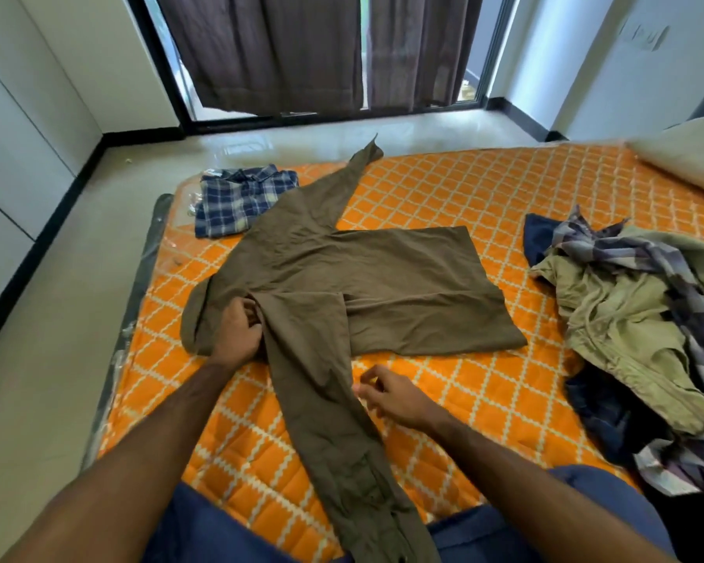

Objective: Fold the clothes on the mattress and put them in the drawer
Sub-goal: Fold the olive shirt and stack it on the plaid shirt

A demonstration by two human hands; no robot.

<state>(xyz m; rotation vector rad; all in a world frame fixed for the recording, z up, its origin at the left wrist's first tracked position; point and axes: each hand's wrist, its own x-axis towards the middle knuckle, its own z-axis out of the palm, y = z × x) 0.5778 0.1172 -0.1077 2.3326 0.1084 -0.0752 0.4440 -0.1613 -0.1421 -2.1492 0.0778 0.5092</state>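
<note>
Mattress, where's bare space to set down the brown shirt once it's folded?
Bare mattress lies between the brown shirt, the pillow and the unfolded pile; another patch lies near the right hand. Crowded: the right side and the checked shirt's corner.

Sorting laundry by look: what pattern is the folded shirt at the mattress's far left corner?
The folded shirt is blue-and-white plaid, seen in the head view.
</note>
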